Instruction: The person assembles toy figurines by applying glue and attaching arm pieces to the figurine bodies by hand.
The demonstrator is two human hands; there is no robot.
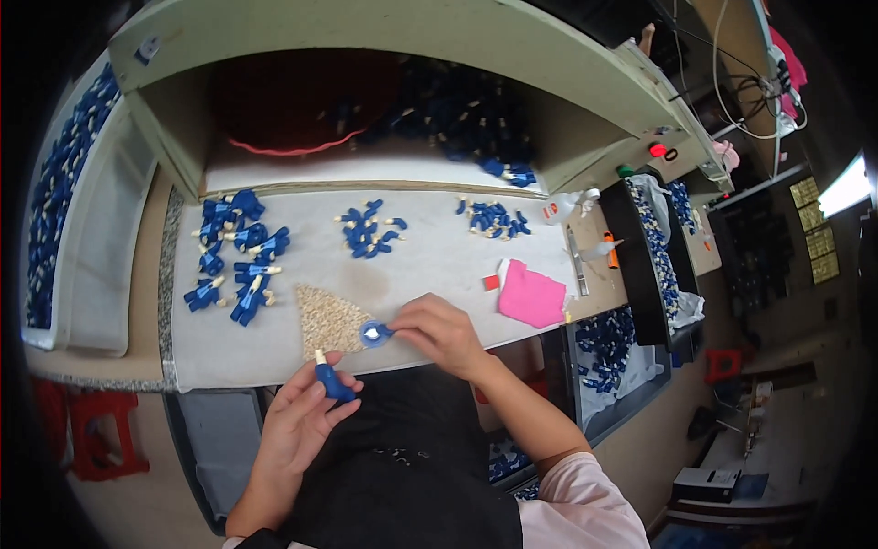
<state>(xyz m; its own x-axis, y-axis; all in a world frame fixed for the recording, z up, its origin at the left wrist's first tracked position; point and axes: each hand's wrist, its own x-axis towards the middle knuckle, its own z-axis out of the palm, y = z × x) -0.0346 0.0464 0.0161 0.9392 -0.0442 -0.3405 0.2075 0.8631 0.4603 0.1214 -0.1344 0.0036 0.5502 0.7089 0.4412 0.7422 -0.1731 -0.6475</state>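
Between the fingers and thumb of my left hand (pixel 306 403) is a small dark blue part with a cream tip (pixel 333 382), its tip pointing up. My right hand (pixel 444 334) pinches the edge of a small round blue piece with a whitish middle (pixel 373 333); whether it is a little dish or a scoop, I cannot tell. That round piece is at the right end of a fan-shaped spread of small cream bits (pixel 327 318) on the white work surface. My left hand is at the table's front edge, just below the spread.
Blue parts lie in three groups: left (pixel 240 247), middle (pixel 368 231) and right (pixel 494 220). A pink cloth (pixel 532 295) and a white bottle (pixel 560 207) lie to the right. A shelf (pixel 366 32) spans the back. Bins flank the table, including a white one (pixel 108 274).
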